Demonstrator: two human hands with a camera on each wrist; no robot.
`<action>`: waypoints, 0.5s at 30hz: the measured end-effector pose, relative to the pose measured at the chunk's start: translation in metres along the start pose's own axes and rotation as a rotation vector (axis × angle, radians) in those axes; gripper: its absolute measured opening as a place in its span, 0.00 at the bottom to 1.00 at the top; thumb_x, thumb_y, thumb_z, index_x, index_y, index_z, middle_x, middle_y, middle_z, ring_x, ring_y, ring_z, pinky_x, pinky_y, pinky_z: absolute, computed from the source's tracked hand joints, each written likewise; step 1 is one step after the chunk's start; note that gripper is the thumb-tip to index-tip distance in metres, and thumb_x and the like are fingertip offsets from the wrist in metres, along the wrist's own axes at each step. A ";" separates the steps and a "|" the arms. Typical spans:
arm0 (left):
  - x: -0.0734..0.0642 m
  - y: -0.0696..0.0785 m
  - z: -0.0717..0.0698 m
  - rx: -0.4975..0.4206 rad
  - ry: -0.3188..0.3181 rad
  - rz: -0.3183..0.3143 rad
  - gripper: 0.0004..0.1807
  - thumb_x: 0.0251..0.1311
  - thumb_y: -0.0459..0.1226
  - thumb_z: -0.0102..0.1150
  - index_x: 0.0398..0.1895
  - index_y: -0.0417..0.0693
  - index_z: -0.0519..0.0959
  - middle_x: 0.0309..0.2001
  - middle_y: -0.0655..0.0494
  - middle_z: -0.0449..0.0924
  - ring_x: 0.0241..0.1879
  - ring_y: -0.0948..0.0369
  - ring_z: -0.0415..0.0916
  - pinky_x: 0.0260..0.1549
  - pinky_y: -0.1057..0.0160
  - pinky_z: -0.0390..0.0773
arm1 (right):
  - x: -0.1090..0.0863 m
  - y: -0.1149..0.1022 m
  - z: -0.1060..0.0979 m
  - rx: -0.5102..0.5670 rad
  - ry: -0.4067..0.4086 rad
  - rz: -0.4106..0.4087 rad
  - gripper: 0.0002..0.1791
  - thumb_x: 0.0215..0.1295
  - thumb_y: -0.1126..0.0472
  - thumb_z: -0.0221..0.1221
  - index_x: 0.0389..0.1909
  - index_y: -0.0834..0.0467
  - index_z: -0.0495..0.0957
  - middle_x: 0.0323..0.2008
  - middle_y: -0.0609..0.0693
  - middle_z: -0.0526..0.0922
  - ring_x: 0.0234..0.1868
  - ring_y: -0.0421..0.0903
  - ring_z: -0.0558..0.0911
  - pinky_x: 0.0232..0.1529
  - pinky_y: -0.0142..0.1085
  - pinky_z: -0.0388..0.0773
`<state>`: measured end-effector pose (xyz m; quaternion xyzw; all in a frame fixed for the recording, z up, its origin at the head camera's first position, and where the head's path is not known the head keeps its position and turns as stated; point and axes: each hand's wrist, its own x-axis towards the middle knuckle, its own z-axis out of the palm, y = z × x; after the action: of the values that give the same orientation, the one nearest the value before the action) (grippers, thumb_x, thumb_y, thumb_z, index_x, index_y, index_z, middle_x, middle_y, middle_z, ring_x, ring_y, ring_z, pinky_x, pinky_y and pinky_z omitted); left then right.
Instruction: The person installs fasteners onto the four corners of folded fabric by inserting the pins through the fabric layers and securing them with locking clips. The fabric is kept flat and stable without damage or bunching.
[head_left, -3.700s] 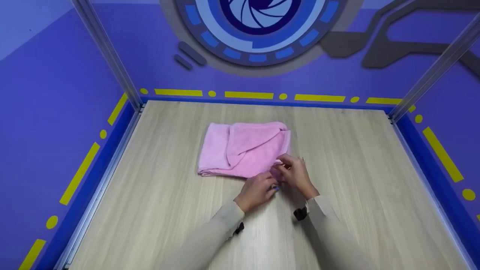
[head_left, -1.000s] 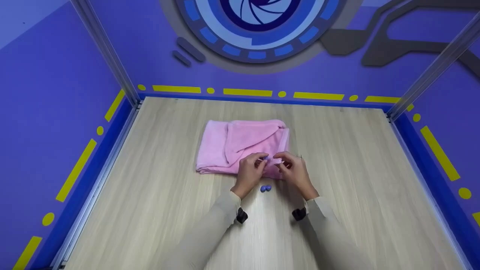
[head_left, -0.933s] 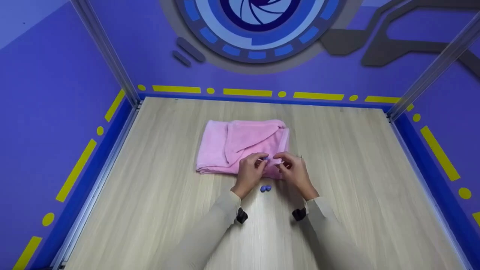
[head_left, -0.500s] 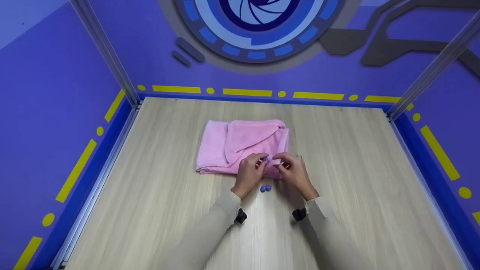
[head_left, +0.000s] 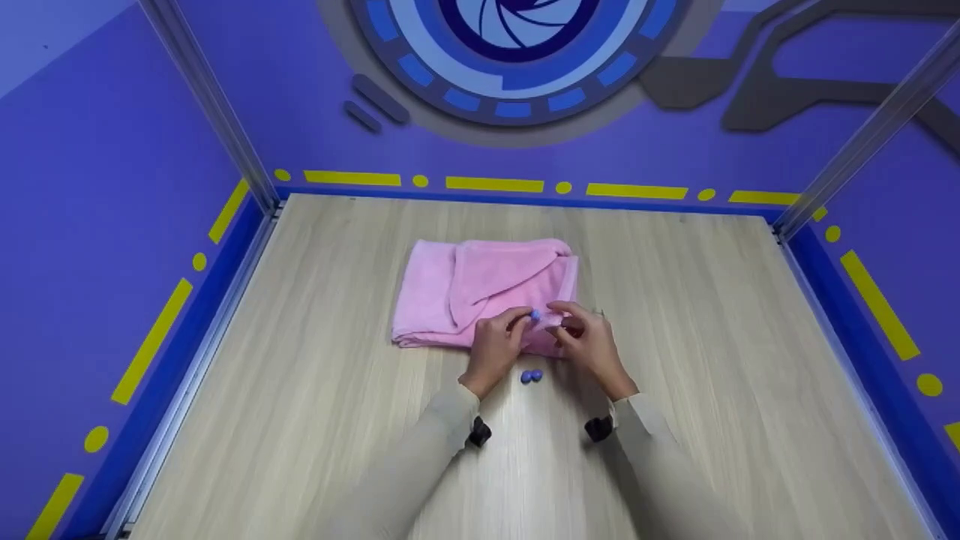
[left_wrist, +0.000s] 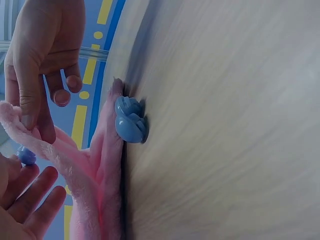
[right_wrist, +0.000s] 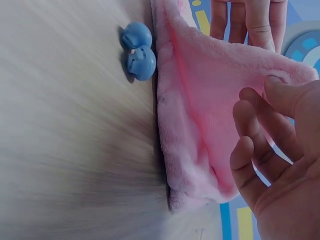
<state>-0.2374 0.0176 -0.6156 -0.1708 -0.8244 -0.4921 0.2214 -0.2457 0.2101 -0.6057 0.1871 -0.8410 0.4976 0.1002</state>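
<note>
Basically, head view: L hand (head_left: 495,341) pinches blue piece (head_left: 535,315) by folded pink cloth (head_left: 429,289) on worktop (head_left: 300,375); R hand (head_left: 594,345) grips cloth's edge. L wrist: 2 other blue pcs (left_wrist: 131,129) beside cloth. R wrist: gripped edge raised.

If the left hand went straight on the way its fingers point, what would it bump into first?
Probably the raised edge of the pink cloth, which the right hand pinches. The left hand, holding a small blue piece, points toward it, though the depth between them is hard to judge.
</note>
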 end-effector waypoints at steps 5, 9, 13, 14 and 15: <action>0.000 -0.001 0.000 -0.040 -0.020 -0.015 0.09 0.68 0.32 0.64 0.47 0.41 0.88 0.43 0.52 0.90 0.39 0.61 0.88 0.41 0.67 0.85 | 0.001 0.000 0.000 -0.010 -0.010 -0.019 0.18 0.63 0.76 0.64 0.54 0.64 0.83 0.23 0.59 0.87 0.22 0.51 0.86 0.26 0.27 0.78; 0.000 0.000 0.000 -0.073 -0.034 -0.029 0.09 0.68 0.32 0.64 0.48 0.40 0.88 0.44 0.51 0.90 0.38 0.61 0.88 0.40 0.70 0.85 | 0.001 0.000 0.001 0.005 -0.016 -0.009 0.18 0.63 0.75 0.65 0.54 0.63 0.83 0.26 0.58 0.88 0.23 0.51 0.86 0.27 0.27 0.80; 0.000 0.001 0.000 -0.089 -0.047 -0.043 0.10 0.68 0.33 0.64 0.49 0.41 0.88 0.44 0.50 0.89 0.37 0.62 0.88 0.38 0.71 0.84 | 0.001 0.001 0.002 -0.009 -0.007 -0.013 0.17 0.63 0.72 0.68 0.53 0.61 0.84 0.32 0.57 0.90 0.25 0.50 0.87 0.28 0.29 0.82; 0.000 0.001 0.001 -0.091 -0.050 -0.047 0.10 0.68 0.34 0.64 0.49 0.41 0.88 0.44 0.50 0.89 0.37 0.62 0.88 0.38 0.71 0.84 | 0.001 0.001 0.002 -0.014 -0.004 -0.012 0.17 0.63 0.72 0.68 0.52 0.61 0.85 0.34 0.56 0.90 0.26 0.50 0.88 0.28 0.29 0.82; 0.000 0.001 0.001 -0.086 -0.054 -0.046 0.10 0.68 0.34 0.64 0.49 0.41 0.88 0.44 0.51 0.89 0.37 0.62 0.88 0.39 0.71 0.84 | 0.001 0.001 0.002 -0.017 -0.003 -0.010 0.16 0.63 0.71 0.68 0.52 0.61 0.85 0.35 0.57 0.90 0.26 0.50 0.88 0.28 0.29 0.82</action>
<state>-0.2373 0.0186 -0.6151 -0.1745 -0.8118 -0.5273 0.1802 -0.2465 0.2086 -0.6069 0.1912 -0.8445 0.4895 0.1029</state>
